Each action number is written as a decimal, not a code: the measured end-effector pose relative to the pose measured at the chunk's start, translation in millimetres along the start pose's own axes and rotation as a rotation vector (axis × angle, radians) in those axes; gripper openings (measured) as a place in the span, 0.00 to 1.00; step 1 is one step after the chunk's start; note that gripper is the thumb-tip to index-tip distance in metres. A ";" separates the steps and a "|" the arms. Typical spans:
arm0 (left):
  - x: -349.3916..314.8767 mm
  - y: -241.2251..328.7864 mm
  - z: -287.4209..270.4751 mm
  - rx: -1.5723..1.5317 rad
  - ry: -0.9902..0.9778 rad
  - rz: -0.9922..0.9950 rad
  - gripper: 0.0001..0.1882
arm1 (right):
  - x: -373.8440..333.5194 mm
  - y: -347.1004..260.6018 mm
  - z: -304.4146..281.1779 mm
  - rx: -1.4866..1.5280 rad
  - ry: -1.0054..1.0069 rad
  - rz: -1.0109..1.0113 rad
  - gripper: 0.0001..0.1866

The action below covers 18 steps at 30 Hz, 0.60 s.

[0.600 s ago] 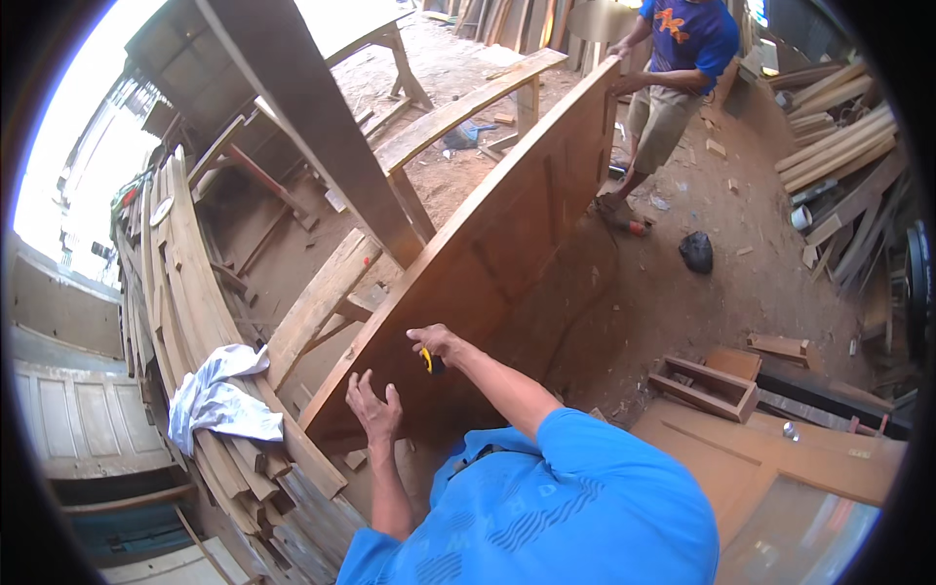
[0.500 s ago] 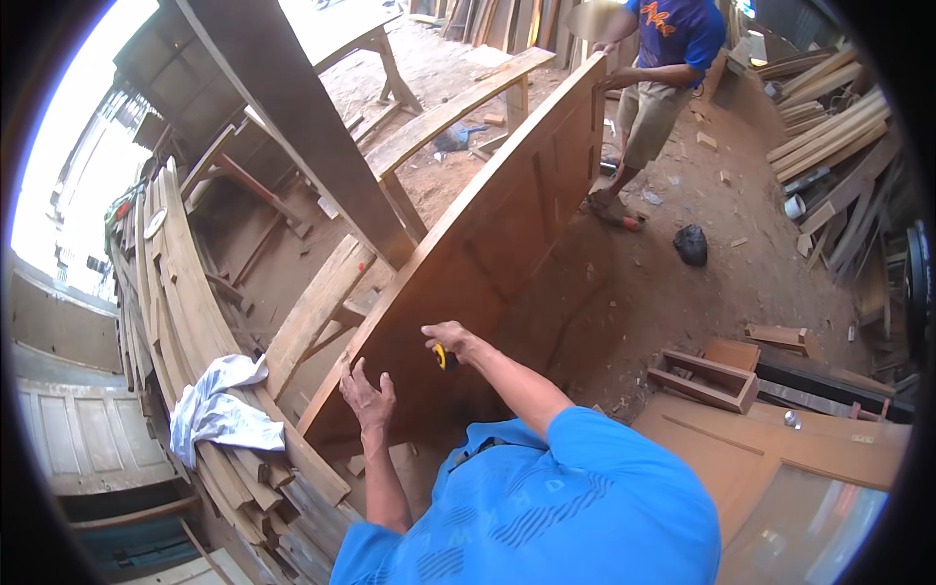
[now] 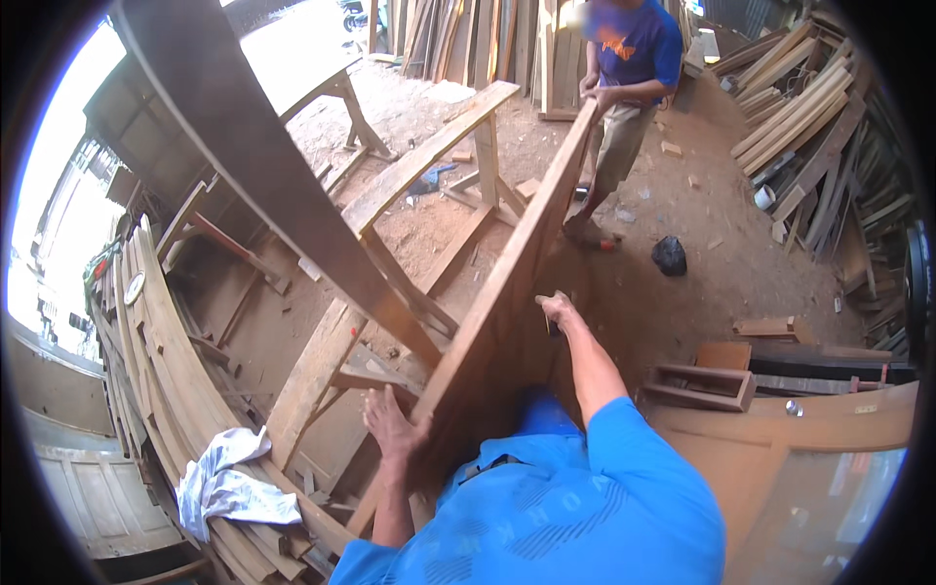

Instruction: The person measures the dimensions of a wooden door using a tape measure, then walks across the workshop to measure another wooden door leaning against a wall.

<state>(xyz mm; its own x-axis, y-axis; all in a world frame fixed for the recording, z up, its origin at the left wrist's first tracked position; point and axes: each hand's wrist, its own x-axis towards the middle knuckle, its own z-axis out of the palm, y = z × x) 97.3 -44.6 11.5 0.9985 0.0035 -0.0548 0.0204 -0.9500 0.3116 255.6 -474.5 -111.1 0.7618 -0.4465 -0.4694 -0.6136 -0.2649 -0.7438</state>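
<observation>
A brown wooden panel door (image 3: 490, 297) stands on its long side, its pale edge facing up, running from beside me to a person (image 3: 624, 58) who holds its far end. My left hand (image 3: 395, 427) is at the near part of that edge, fingers spread, thumb against the wood. Reaching along the near face, my right hand (image 3: 559, 309) is closed on a small tool, mostly hidden and dark now; it showed yellow and black earlier. I cannot tell its kind.
A wooden trestle bench (image 3: 429, 156) and a dark upright post (image 3: 263, 156) are beyond the door. Stacked planks (image 3: 166, 322) with a white cloth (image 3: 234, 478) lie at left. Right are a wooden box frame (image 3: 697, 387), a glazed door (image 3: 760, 448) and a black bag (image 3: 669, 255).
The door has swung more upright, showing its edge more than its face. My right hand has moved right and farther out. My left hand has shifted to the far side of the edge.
</observation>
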 end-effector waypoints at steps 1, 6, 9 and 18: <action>-4.5 11.4 3.3 0.002 0.000 0.038 0.55 | -2.1 -17.5 -5.4 0.163 0.022 -0.030 0.23; 4.3 76.3 20.9 -0.142 -0.057 0.187 0.49 | -3.7 -41.5 -22.5 0.732 -0.226 -0.049 0.14; 20.9 125.3 29.4 -0.135 -0.020 0.309 0.45 | -0.9 -35.6 -42.4 0.547 -0.152 -0.098 0.16; 118.3 272.5 84.5 -0.059 -0.138 0.211 0.43 | 22.7 -32.6 -84.9 0.100 -0.596 -0.237 0.18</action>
<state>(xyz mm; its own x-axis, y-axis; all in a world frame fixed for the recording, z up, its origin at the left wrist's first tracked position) 216.6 -329.4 9.8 0.9647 -0.2392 -0.1106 -0.1803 -0.9052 0.3848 275.3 -548.6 -57.1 0.8765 0.1725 -0.4495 -0.4146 -0.2041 -0.8868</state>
